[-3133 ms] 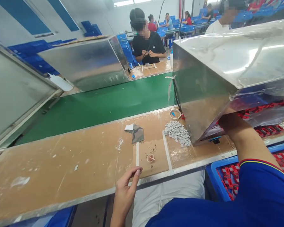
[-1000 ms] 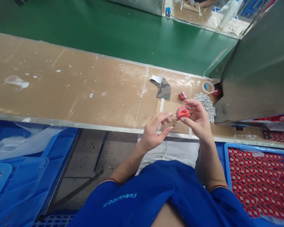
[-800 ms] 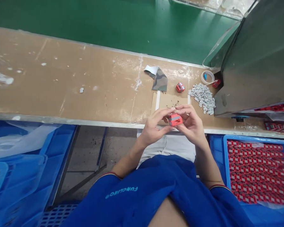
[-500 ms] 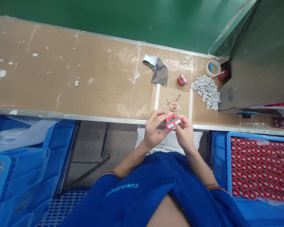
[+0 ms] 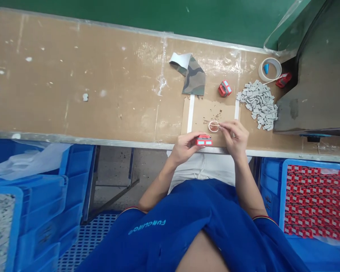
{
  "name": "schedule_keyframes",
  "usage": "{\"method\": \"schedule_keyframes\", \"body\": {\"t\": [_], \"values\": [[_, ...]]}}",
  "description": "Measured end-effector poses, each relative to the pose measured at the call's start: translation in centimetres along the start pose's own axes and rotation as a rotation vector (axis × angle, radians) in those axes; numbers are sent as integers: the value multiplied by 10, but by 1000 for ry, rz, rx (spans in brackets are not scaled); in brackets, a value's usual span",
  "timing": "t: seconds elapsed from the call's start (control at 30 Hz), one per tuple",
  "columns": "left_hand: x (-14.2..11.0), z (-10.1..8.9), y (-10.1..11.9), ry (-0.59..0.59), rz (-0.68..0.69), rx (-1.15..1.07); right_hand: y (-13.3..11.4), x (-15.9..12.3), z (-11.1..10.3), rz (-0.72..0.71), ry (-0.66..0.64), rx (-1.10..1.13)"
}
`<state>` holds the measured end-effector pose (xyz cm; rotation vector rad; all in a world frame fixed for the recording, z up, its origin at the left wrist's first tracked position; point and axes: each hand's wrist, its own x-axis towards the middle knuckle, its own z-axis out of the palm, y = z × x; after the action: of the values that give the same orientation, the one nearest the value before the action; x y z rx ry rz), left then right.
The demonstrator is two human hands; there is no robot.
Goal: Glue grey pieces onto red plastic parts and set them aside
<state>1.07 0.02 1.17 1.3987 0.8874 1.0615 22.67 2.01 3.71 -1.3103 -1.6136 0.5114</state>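
Note:
My left hand [image 5: 184, 148] is closed around a small red and grey toy vehicle part [image 5: 204, 140] with two pale blue rectangles on its near side, held at the table's front edge. With fingertips pinched, my right hand [image 5: 236, 139] grips a thin stick [image 5: 217, 125]. The stick's far end reaches into a small round cup [image 5: 214, 130] with something reddish inside. Behind the cup, dark crumbs [image 5: 215, 113] lie scattered on a cardboard sheet [image 5: 200, 109]. A second red and grey part [image 5: 224, 88] sits farther back.
Many small grey pieces [image 5: 259, 104] are heaped on the right, near a tape roll [image 5: 270, 70] and a dark metal housing [image 5: 317, 83]. A folded camouflage strip [image 5: 195, 77] lies at the back. Blue crates [image 5: 285, 189] stand below on both sides, the right one holding rows of red parts.
My right hand has left the red part and now pinches the stick at the cup. My left hand keeps the part, now lower and turned level. The view has shifted slightly.

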Motion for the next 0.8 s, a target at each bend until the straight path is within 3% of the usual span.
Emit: {"method": "schedule_keyframes", "body": {"t": [0.27, 0.47, 0.57, 0.7, 0.8], "values": [[1, -4, 2, 4, 6, 52, 4, 8, 10, -37, 171, 8], [0, -4, 0, 36, 40, 94, -1, -6, 12, 310, 266, 291], [0, -5, 0, 38, 55, 124, -10, -7, 7, 393, 267, 332], [1, -4, 2, 34, 94, 197, -31, -12, -2, 315, 263, 383], [1, -3, 4, 26, 101, 237, -44, -20, -5, 233, 182, 321]]}}
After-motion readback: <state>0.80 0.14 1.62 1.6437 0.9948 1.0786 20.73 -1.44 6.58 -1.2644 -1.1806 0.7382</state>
